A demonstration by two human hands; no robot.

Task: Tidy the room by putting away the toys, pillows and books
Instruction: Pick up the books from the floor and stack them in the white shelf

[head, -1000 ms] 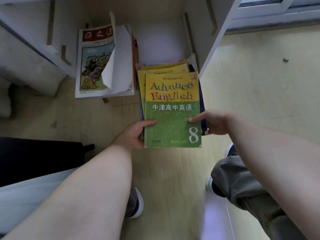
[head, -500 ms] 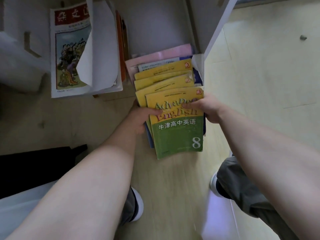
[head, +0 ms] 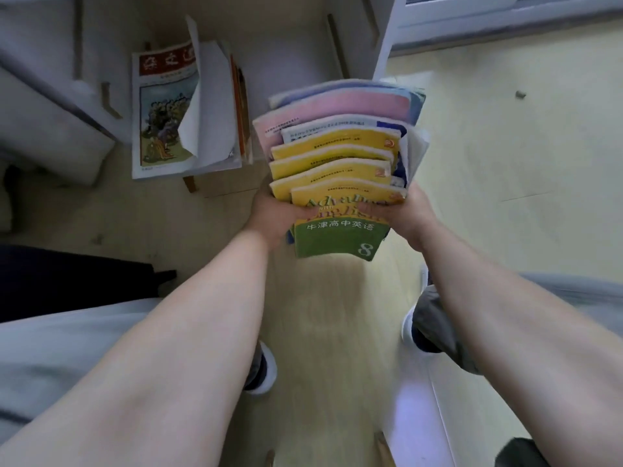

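Observation:
A fanned stack of books (head: 340,153) is lifted off the floor in front of a white shelf unit (head: 384,35). Its nearest book is a green and yellow English textbook (head: 337,237) marked 8; behind it are several yellow, white, pink and blue covers. My left hand (head: 273,214) grips the stack's left side with the thumb over the front cover. My right hand (head: 408,214) grips the right side, fingers curled onto the same cover.
A second pile, topped by a red-titled illustrated magazine (head: 161,109) with a loose white sheet, lies in the shelf's left part. Wooden floor (head: 505,163) spreads to the right. My shoes (head: 263,369) and trouser legs are below, and dark fabric (head: 67,281) at the left.
The stack lay flat on the floor with my hands at its near edge. Both hands slid up its sides, took hold, and raised it, and the books fanned out.

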